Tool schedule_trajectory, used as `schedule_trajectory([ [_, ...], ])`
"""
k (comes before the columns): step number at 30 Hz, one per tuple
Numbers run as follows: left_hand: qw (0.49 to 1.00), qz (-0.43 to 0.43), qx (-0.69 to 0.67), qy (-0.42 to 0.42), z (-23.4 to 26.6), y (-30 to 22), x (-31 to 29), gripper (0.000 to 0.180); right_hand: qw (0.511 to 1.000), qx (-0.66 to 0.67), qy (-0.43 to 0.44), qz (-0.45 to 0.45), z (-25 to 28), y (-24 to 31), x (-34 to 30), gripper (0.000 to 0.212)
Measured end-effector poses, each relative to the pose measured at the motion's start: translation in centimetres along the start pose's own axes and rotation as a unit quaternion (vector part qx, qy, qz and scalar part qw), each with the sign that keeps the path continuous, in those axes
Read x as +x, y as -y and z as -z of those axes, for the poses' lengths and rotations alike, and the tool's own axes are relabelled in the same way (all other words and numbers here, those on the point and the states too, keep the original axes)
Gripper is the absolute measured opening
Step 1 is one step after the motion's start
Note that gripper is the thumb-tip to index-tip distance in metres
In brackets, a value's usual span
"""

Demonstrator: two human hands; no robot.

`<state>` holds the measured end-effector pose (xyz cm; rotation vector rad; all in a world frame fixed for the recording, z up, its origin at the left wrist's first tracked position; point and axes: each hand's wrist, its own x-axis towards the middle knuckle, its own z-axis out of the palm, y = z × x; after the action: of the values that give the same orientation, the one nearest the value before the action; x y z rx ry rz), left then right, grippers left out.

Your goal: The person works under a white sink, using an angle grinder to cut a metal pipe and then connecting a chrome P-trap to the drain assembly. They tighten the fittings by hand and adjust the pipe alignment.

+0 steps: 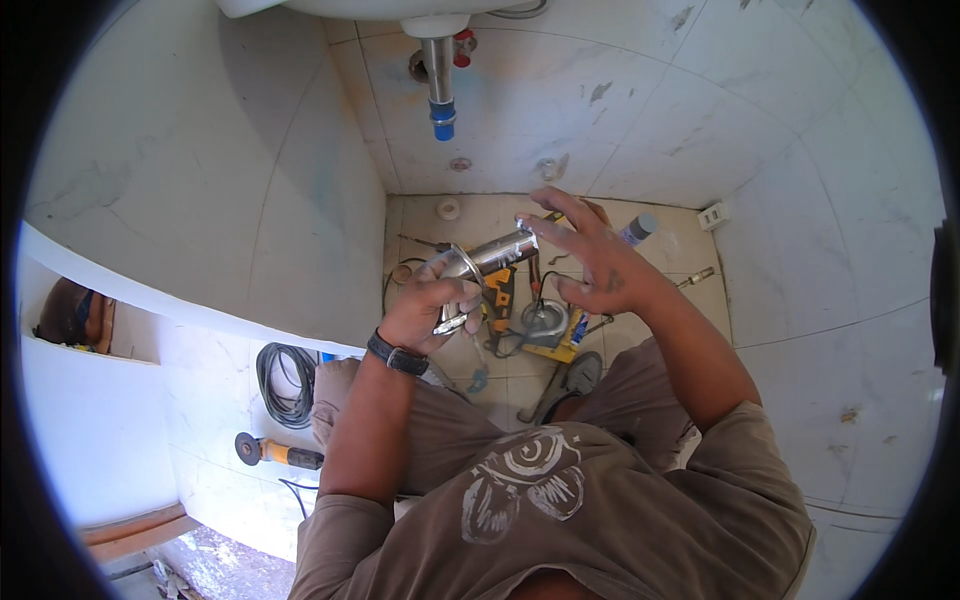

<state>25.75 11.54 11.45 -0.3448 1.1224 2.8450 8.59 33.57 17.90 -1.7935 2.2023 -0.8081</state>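
Note:
My left hand [425, 310] is wrapped round a chrome pipe [498, 252] with a ring-shaped flange around it, held tilted with its far end up to the right. White paste shows at that far end. My right hand [605, 260] has its fingers apart, and a fingertip is at the pasted end, seemingly touching it. Behind the hands, under a white basin [330, 8], a metal drain tailpiece [438, 70] with a blue lower end [443, 122] hangs down.
On the tiled floor between my legs lie an orange-and-black power tool [498, 295], a yellow case [555, 345] and a spray can [638, 229]. To the left are a coiled cable [286, 385] and an angle grinder [278, 453]. Marble-look walls enclose the corner.

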Motion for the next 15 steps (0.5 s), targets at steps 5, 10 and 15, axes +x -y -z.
schedule_trajectory([
  [5,1.0,0.01,0.0,0.021,-0.4,-0.2,-0.1,0.052,0.986,-0.164,0.009,0.027,0.6,0.1,-0.9,0.086],
  [10,1.0,0.018,-0.003,0.019,-0.5,0.3,0.1,0.05,0.949,-0.315,0.023,0.015,-0.1,-0.8,-2.2,0.09],
  [15,0.999,-0.017,-0.029,0.02,0.2,-0.1,0.1,0.051,0.921,-0.379,0.079,-0.031,-1.8,-1.6,-4.0,0.089],
])
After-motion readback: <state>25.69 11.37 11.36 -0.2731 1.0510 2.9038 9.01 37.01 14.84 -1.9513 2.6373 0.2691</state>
